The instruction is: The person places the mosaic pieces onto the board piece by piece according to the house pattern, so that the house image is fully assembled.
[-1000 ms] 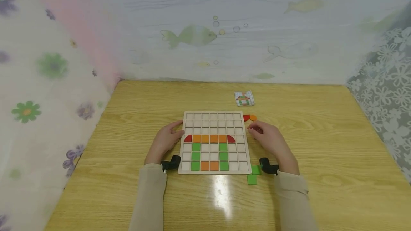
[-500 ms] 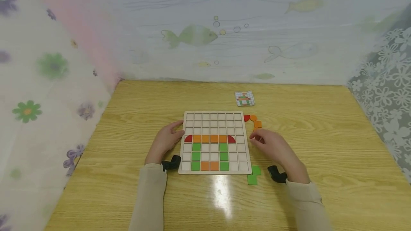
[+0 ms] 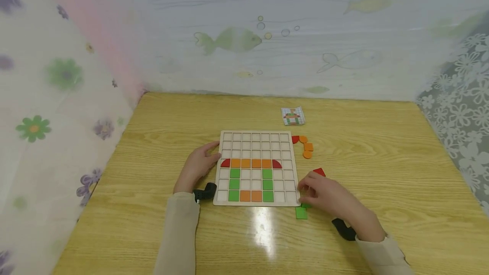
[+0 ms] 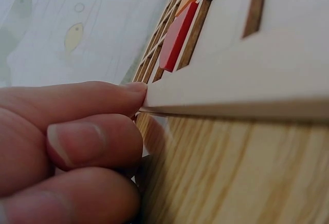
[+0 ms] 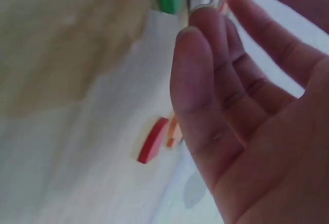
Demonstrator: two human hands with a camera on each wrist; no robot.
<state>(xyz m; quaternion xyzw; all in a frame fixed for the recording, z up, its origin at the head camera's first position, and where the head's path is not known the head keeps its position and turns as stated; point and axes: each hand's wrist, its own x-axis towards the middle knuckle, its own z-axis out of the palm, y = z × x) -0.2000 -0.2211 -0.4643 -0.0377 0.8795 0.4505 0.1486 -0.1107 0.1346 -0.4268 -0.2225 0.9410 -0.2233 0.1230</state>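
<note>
A square wooden grid board (image 3: 255, 136) lies on the table with green, orange and red tiles set in some of its cells. My left hand (image 3: 198, 165) rests at its left side, and the index fingertip (image 4: 136, 89) touches the board's edge in the left wrist view. Near the board's front right corner, my right hand (image 3: 330, 194) hovers with loosely bent fingers and no tile visible between them. Just below those fingertips are two green square tiles (image 3: 301, 213), one partly covered by the hand. A red tile (image 3: 319, 172) shows beyond the right hand's knuckles.
Right of the board's far corner lie a red curved tile (image 3: 296, 139), an orange rounded tile (image 3: 307, 154) and an orange square tile (image 3: 308, 147), with another orange piece. A small printed pattern card (image 3: 293, 116) lies behind the board. Decorated sheets (image 3: 229, 12) enclose the table.
My right hand has moved toward me along the board's right side, uncovering the orange tiles and the red tile, and now reaches the green tiles. The left hand stays at the board's edge.
</note>
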